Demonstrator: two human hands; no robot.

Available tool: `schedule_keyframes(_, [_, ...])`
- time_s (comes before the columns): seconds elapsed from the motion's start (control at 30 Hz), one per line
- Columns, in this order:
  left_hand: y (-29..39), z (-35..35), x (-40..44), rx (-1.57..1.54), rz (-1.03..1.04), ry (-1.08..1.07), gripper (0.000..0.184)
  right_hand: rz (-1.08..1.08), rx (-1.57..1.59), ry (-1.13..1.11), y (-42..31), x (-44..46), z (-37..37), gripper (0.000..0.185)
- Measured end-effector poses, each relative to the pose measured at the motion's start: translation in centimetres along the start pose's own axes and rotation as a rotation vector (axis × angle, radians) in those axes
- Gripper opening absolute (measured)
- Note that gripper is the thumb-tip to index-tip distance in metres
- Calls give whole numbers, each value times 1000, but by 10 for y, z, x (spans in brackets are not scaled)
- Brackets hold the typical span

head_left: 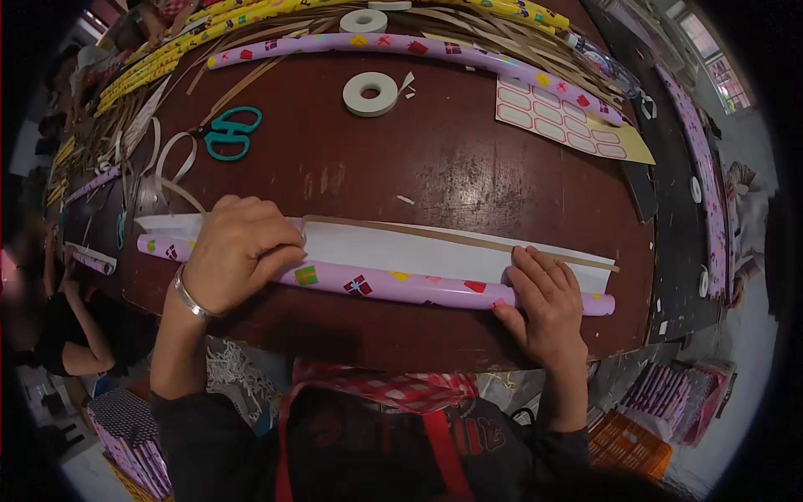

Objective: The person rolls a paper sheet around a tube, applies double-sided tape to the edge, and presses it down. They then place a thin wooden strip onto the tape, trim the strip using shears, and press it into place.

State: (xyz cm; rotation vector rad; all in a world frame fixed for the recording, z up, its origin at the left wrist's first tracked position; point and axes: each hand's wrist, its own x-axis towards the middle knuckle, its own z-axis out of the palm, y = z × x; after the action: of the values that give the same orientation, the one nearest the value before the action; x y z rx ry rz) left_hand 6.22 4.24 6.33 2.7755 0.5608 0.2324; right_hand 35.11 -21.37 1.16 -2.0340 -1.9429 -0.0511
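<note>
A purple gift-patterned roll of wrapping paper (381, 283) lies along the table's near edge, with its white flap (368, 244) unrolled on the far side. A narrow brown strip (401, 229) runs along that flap. My left hand (238, 251) is closed over the left part of the roll, thumb and fingers pinching the strip where it bends up; a loose tail shows behind the knuckles. My right hand (545, 305) lies flat near the right end, fingers on the strip and flap, thumb on the roll.
Beyond are teal-handled scissors (232, 134), a white tape roll (370, 94), another purple roll (410, 46) and a label sheet (560, 121). Yellow rolls (159, 63) and brown strips pile up at the back. Another person's arm (88, 330) is at left; an orange crate (629, 443) stands below right.
</note>
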Motion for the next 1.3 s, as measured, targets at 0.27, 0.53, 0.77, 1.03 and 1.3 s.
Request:
schedule_keyframes(0.27, [20, 30, 26, -42, 47, 30, 10, -11, 0, 12, 0, -1, 1, 45])
schedule_keyframes(0.53, [-22, 0, 22, -548, -273, -32, 16, -7, 4, 15, 1, -1, 3, 45])
schedule_keyframes(0.77, [-43, 27, 6, -240, -118, 229, 17, -14, -47, -29, 2, -3, 2, 47])
schedule_keyframes(1.03, [-38, 38, 10, -318, -172, 288, 19, -85, -85, 16, -32, 38, -14, 42])
schedule_keyframes(1.3, [-42, 45, 10, -342, -155, 334, 20, -329, -18, 30, -106, 161, 42, 19])
